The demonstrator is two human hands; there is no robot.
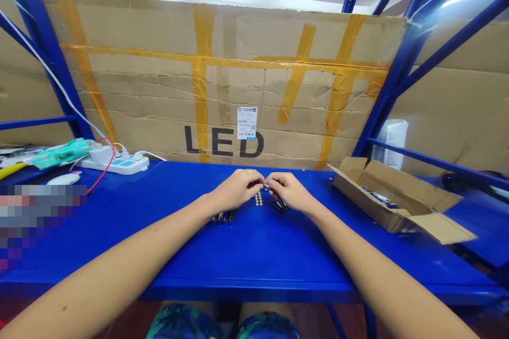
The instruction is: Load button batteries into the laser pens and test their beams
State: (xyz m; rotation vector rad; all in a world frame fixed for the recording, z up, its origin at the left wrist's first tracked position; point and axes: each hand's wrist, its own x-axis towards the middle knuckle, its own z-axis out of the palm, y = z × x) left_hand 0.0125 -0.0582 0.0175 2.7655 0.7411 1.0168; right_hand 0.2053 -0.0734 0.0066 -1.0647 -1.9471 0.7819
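Observation:
My left hand (239, 188) and my right hand (290, 190) meet over the middle of the blue table (254, 254). Both have their fingers pinched around a small, light-coloured piece (265, 186), too small to name. Just below the fingertips, small round metal discs (259, 199) lie in rows on the table. Partly under my right hand sits a dark bundle with red and green bits, perhaps wires (279, 205). Several short, dark, stick-like pieces with metal ends (223, 217) lie side by side beneath my left wrist, partly hidden by it.
An open cardboard box (369, 196) with shiny items inside stands at the right. A white power strip (123, 163) with plugs and a red cord is at the back left, near a teal packet (63, 153). Cardboard marked LED (226, 90) walls the back between blue posts.

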